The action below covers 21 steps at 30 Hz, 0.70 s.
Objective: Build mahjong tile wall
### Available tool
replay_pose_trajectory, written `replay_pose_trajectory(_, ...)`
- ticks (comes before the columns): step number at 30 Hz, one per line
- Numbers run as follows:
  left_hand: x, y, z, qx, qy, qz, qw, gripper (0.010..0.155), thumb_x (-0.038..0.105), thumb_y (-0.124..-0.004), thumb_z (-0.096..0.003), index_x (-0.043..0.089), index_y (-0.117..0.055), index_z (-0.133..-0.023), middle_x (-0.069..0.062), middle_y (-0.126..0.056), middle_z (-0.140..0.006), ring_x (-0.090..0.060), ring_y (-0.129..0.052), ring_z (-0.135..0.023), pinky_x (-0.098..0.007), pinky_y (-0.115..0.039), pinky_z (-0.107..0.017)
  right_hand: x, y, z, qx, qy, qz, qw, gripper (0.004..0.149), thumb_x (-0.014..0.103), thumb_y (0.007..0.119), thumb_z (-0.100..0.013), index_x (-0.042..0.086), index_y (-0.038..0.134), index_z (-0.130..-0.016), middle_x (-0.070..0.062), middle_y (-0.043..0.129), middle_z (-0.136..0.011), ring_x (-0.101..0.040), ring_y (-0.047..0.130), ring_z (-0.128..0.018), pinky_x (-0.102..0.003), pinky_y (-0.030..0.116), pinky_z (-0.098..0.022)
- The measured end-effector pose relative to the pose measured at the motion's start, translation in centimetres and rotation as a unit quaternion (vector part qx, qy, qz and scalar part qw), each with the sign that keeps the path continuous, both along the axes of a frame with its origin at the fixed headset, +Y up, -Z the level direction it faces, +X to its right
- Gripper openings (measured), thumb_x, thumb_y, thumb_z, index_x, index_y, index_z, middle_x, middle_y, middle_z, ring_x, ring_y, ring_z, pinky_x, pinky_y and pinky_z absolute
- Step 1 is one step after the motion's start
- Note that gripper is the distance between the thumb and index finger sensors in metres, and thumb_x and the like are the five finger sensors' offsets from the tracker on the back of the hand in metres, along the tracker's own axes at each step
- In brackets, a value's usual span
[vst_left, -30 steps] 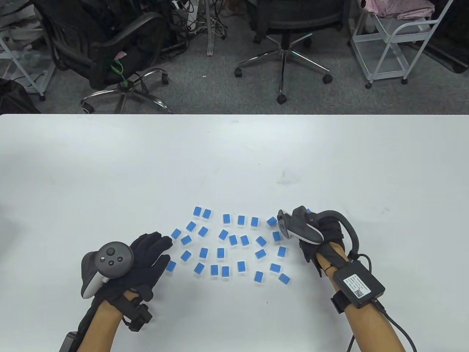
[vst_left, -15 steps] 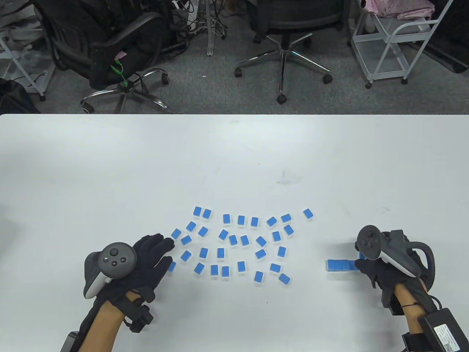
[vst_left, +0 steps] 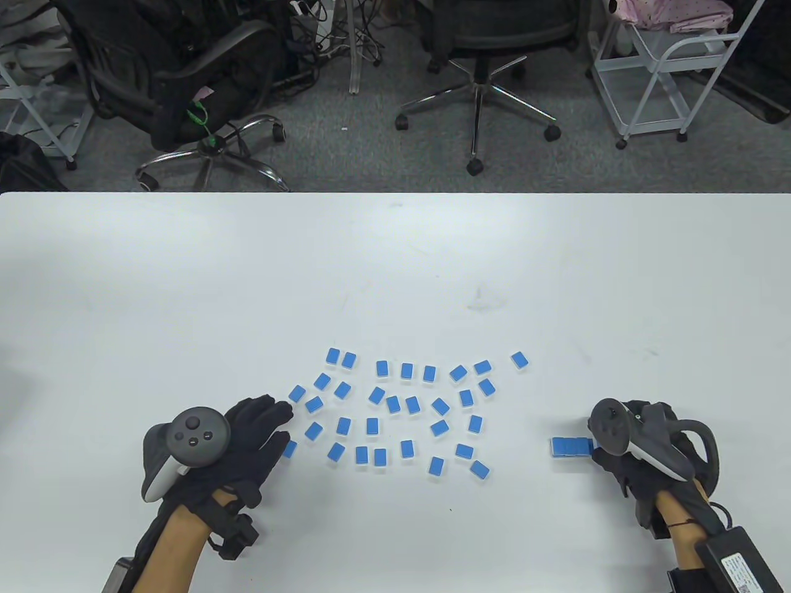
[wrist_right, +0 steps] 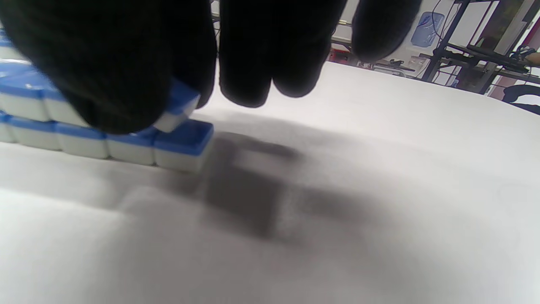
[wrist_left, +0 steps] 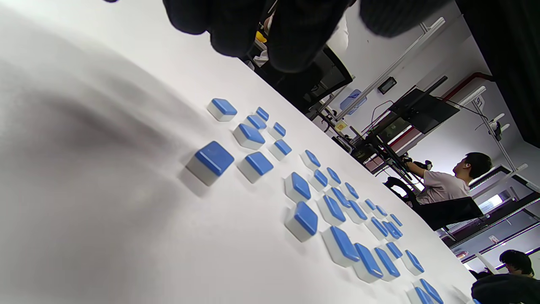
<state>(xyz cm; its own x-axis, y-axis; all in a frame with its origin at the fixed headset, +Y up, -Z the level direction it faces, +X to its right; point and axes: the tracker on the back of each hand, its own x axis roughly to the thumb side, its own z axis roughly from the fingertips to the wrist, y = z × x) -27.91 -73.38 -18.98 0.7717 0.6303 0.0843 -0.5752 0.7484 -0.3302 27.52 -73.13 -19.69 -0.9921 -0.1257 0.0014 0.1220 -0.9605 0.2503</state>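
Note:
Several blue-backed mahjong tiles [vst_left: 393, 404] lie scattered face down in the middle of the white table [vst_left: 395, 259]; the left wrist view shows them too [wrist_left: 210, 162]. A short tile wall [vst_left: 571, 446] stands to their right, two layers high in the right wrist view [wrist_right: 84, 143]. My right hand [vst_left: 609, 460] is at the wall's right end and pinches one tile [wrist_right: 179, 103], tilted just above the lower row's end tile [wrist_right: 185, 143]. My left hand [vst_left: 266, 426] lies flat with straight fingers at the scatter's left edge, holding nothing.
A grey smudge [vst_left: 485, 302] marks the table behind the tiles. Beyond the far table edge stand office chairs [vst_left: 476, 74] and a white trolley [vst_left: 667, 68]. A cable and a black box [vst_left: 738, 562] hang on my right forearm.
My right hand left the scattered tiles, swung right to the wall's end, then shifted a little left over it. The left hand barely moved.

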Motion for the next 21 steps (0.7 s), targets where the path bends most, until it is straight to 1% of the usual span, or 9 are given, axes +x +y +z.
replay_pose_trajectory(8, 0.01, 0.03, 0.02, -0.002, -0.001, 0.000, 1.000, 0.065, 0.059, -0.057, -0.0511, 0.031, -0.057, -0.110, -0.005, -0.045, -0.121, -0.037, -0.035, -0.113, -0.066, -0.030, -0.078, 0.05, -0.10, 0.11, 0.002, 0.001, 0.005, 1.000, 0.061, 0.045, 0.093, -0.027, 0.035, 0.077, -0.085, -0.002, 0.077, -0.100, -0.032, 0.072, -0.097, -0.065, 0.052, -0.075)
replay_pose_trajectory(12, 0.06, 0.03, 0.03, -0.002, -0.003, -0.001, 1.000, 0.065, 0.059, -0.057, -0.0510, 0.031, -0.057, -0.110, -0.005, -0.045, -0.121, -0.037, -0.035, -0.113, -0.066, -0.030, -0.078, 0.06, -0.29, 0.17, 0.003, -0.001, 0.016, 1.000, 0.056, 0.042, 0.093, -0.029, 0.035, 0.079, -0.083, -0.001, 0.078, -0.099, -0.031, 0.073, -0.097, -0.065, 0.053, -0.076)
replay_pose_trajectory(21, 0.03, 0.08, 0.09, 0.000, -0.003, -0.001, 1.000, 0.065, 0.059, -0.057, -0.0510, 0.031, -0.057, -0.110, -0.005, -0.045, -0.121, -0.037, -0.035, -0.113, -0.066, -0.030, -0.078, -0.11, -0.44, 0.24, 0.003, 0.006, 0.011, 1.000, 0.056, 0.042, 0.093, -0.029, 0.037, 0.079, -0.083, 0.000, 0.079, -0.099, -0.031, 0.074, -0.096, -0.064, 0.053, -0.075)
